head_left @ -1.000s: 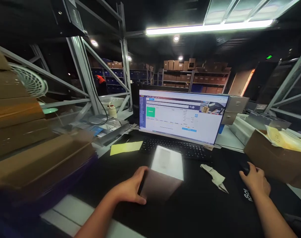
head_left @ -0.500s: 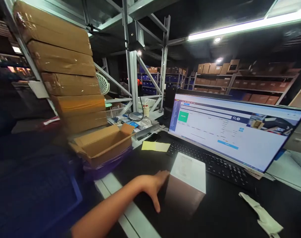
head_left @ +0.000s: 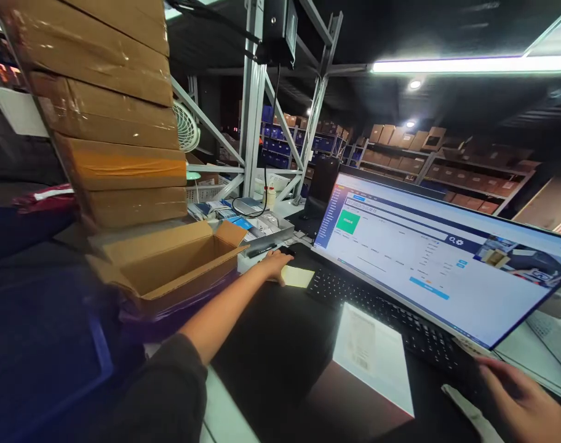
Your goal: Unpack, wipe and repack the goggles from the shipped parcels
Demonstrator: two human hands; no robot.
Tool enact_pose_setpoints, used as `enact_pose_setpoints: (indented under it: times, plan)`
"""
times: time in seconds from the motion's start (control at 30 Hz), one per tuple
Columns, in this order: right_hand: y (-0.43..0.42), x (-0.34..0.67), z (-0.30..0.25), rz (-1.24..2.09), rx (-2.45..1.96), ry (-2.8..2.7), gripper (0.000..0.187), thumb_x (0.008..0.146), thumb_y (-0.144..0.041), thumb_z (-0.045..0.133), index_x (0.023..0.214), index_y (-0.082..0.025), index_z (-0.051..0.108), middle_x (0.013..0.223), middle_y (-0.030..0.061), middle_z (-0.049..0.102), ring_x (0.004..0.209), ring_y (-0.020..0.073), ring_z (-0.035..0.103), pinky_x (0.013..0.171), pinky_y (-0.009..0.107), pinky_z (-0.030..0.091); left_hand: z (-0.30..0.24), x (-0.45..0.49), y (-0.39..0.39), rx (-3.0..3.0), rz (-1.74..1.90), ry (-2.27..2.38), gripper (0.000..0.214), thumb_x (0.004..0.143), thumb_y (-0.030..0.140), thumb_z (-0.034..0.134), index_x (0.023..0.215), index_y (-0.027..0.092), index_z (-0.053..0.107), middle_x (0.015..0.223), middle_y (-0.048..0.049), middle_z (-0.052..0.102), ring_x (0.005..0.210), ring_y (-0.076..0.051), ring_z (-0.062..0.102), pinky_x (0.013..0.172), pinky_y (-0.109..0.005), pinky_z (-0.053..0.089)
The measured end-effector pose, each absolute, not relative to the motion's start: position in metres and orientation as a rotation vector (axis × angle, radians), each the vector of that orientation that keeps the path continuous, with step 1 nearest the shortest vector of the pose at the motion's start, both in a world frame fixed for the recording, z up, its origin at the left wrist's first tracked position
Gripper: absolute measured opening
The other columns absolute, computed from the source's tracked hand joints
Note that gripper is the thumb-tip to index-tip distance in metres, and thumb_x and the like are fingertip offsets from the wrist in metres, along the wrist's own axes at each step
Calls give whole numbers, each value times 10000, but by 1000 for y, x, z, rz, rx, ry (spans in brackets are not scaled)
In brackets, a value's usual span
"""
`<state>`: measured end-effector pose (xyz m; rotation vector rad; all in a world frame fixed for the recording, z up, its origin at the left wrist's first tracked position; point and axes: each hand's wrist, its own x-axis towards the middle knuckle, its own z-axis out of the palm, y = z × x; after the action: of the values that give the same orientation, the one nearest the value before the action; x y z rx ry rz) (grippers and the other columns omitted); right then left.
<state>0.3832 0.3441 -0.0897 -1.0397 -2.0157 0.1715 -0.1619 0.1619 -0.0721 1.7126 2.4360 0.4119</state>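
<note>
My left hand is stretched forward across the black desk mat, fingers flat at the left edge of a yellow sticky note. It holds nothing. My right hand hovers low at the bottom right with its fingers spread, just beside a crumpled white cloth. Between the hands stands a brown box with a white printed label on top, untouched. Behind it are the black keyboard and the lit monitor.
An open, empty cardboard box sits left of my arm under a tall stack of taped cartons. A metal tray of small items, a fan and steel rack posts stand behind. Shelves of boxes fill the background.
My left hand let go of the labelled box and reached forward to the yellow note. My view swung left and closer. My right hand came back into view at the bottom right.
</note>
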Motion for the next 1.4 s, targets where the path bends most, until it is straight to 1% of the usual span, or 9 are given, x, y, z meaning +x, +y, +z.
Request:
enact_pose_setpoints:
  times: [0.03, 0.13, 0.23, 0.3, 0.4, 0.53, 0.67, 1.07, 1.4]
  plan:
    - [340, 359, -84, 234, -1007, -2077, 263, 828, -571, 597, 885, -359, 742, 913, 58, 765, 613, 288, 685, 488, 440, 550, -74, -164, 164, 1728, 398, 2423, 756, 696, 442, 840, 1337, 171, 543, 1298, -150, 616, 1332, -380, 430, 1133, -561, 242]
    - [325, 271, -63, 373, -642, -2294, 262, 850, -482, 598, 902, -283, 759, 940, 64, 770, 867, 293, 727, 738, 428, 593, -76, -170, 166, 1746, 401, 2383, 1016, 479, 370, 951, 1369, 169, 505, 1270, -176, 640, 1321, -428, 430, 1130, -532, 222]
    - [310, 174, -51, 496, -279, -2529, 228, 928, -343, 563, 933, -232, 762, 947, 74, 766, 872, 238, 724, 779, 376, 577, -80, -172, 164, 1723, 474, 2339, 1108, 439, 329, 962, 1407, 158, 449, 1309, -200, 612, 1294, -433, 468, 1110, -505, 272]
    - [302, 115, -56, 538, -40, -2623, 174, 919, -256, 602, 950, -221, 770, 956, 70, 765, 870, 211, 720, 785, 344, 567, -85, -174, 162, 1699, 554, 2288, 1083, 495, 328, 944, 1427, 172, 414, 1365, -191, 570, 1279, -394, 500, 1082, -462, 340]
    - [293, 47, -80, 546, 107, -2669, 82, 827, -199, 747, 888, -237, 786, 922, 35, 771, 863, 186, 718, 795, 302, 554, -94, -178, 162, 1630, 673, 2197, 823, 708, 352, 840, 1400, 176, 431, 1348, -150, 561, 1176, -301, 578, 988, -428, 457]
    - [285, 0, -112, 476, 185, -2674, 200, 732, -204, 851, 916, -257, 793, 956, 33, 771, 911, 207, 706, 854, 340, 512, -107, -182, 169, 1489, 783, 2087, 481, 901, 329, 676, 1323, 168, 509, 1189, -96, 613, 972, -220, 636, 838, -409, 552]
    - [286, -10, -122, 389, 140, -2650, 163, 763, -207, 835, 908, -266, 791, 956, 46, 770, 928, 232, 690, 865, 390, 449, -118, -178, 174, 1314, 890, 1993, 411, 935, 316, 644, 1302, 168, 532, 1143, -81, 625, 914, -194, 646, 777, -373, 580]
    - [289, 0, -127, 310, 169, -2577, 18, 832, -239, 785, 821, -244, 772, 874, 23, 782, 838, 188, 692, 908, 404, 386, -112, -156, 174, 878, 1000, 1857, 376, 946, 306, 636, 1282, 157, 553, 1112, -79, 652, 880, -180, 669, 749, -351, 597]
    - [287, 0, -130, 275, 235, -2632, 116, 913, -296, 690, 834, -247, 759, 897, 31, 779, 871, 191, 687, 944, 395, 389, -110, -152, 175, 875, 923, 1934, 392, 947, 307, 631, 1299, 162, 537, 1137, -83, 636, 892, -185, 660, 756, -358, 592]
